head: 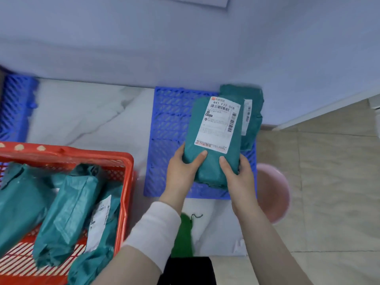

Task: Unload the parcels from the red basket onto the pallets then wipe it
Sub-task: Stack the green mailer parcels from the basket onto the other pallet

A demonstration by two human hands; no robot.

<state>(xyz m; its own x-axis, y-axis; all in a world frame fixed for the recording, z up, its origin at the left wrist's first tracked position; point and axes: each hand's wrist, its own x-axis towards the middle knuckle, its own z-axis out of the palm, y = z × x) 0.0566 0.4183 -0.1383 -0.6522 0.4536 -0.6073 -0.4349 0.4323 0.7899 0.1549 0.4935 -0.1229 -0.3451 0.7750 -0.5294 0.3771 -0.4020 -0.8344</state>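
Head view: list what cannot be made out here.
- Red basket: cut off by the left and bottom edges, so its parcel count is unknown.
- Second pallet: blurred, cut off at the left edge.
- Pink basin: partly behind the right hand; contents hidden.
- Held parcel: label's small print unreadable.
- Rear parcel: mostly covered by the held one.

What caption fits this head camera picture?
Both hands, left and right, hold a green parcel over the blue pallet.
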